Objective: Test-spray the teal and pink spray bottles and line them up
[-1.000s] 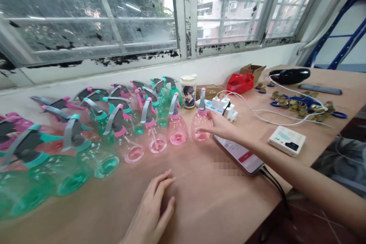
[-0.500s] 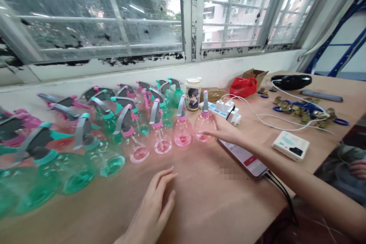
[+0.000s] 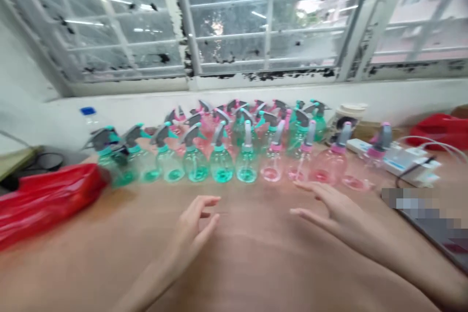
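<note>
A front row of spray bottles runs across the table, green ones on the left and pink ones on the right, with more bottles crowded behind. My left hand is over the table in front of a green spray bottle, fingers apart and holding nothing. In front of a pink spray bottle, my right hand is open with its thumb spread from the fingers; nothing is in it. The rightmost pink spray bottle stands upright at the row's end, beyond my right hand. The picture is slightly blurred.
A red plastic bag lies at the left, near a blue-capped bottle. On the right are a power strip, a partly pixelated phone, a patterned cup and another red bag. Windows line the wall behind.
My right hand has let go of the rightmost pink spray bottle and drawn back toward the table's middle. The view has swung left, bringing in the whole row and the left red bag.
</note>
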The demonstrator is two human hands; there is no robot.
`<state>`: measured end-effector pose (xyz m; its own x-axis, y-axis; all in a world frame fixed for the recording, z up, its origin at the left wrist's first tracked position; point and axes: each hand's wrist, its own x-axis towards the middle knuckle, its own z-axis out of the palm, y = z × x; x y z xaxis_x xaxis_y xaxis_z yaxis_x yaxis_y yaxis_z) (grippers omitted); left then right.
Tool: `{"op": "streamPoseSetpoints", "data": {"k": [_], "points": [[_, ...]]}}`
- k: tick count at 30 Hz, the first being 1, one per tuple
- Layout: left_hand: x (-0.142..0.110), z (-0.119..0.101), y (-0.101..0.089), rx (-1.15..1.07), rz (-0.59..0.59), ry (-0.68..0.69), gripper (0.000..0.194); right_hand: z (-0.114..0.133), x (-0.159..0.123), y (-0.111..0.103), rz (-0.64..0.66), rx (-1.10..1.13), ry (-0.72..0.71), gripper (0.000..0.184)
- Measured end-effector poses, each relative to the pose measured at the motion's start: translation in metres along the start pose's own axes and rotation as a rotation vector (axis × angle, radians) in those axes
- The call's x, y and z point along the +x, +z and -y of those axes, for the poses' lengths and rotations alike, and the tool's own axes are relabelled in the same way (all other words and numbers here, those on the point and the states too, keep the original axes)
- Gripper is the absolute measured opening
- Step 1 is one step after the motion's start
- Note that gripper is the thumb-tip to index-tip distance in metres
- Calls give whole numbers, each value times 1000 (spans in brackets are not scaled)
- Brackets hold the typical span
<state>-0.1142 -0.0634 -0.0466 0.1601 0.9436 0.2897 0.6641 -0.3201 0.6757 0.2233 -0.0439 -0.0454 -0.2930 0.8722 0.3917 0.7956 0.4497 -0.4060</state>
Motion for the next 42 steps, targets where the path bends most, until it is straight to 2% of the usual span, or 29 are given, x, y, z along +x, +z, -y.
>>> {"op": "streamPoseSetpoints", "data": {"k": [4, 7, 10, 12, 15, 19, 21, 23, 26, 28, 33, 37, 40, 42], "points": [[-24, 36, -45, -89, -155, -215, 30, 70, 42, 50, 235, 240, -273, 47], [-35, 69, -79, -99, -306, -254, 31, 127, 72, 86, 379, 397, -441, 43], [-33, 101, -113, -66, -429, -294, 35, 182, 103, 122, 421, 523, -543, 40], [-25, 117, -135, -18, -518, -322, 32, 217, 126, 144, 384, 609, -558, 39], [-2, 134, -163, 77, -618, -349, 32, 266, 160, 176, 326, 707, -467, 37], [37, 151, -188, 219, -678, -356, 43, 311, 195, 209, 274, 728, -417, 38], [53, 159, -196, 268, -649, -340, 45, 321, 204, 220, 248, 727, -390, 39], [63, 165, -202, 293, -569, -319, 38, 323, 209, 227, 226, 720, -366, 38], [65, 168, -209, 322, -448, -314, 33, 316, 213, 234, 204, 706, -329, 36], [59, 164, -212, 350, -410, -330, 32, 309, 216, 237, 199, 699, -302, 36], [37, 140, -213, 432, -375, -370, 26, 302, 218, 242, 205, 697, -277, 45], [15, 115, -207, 481, -358, -385, 28, 302, 207, 240, 242, 717, -354, 64], [-6, 94, -195, 498, -339, -381, 32, 298, 190, 230, 286, 738, -444, 77], [-20, 79, -179, 497, -314, -367, 34, 289, 177, 220, 300, 747, -486, 74]]}}
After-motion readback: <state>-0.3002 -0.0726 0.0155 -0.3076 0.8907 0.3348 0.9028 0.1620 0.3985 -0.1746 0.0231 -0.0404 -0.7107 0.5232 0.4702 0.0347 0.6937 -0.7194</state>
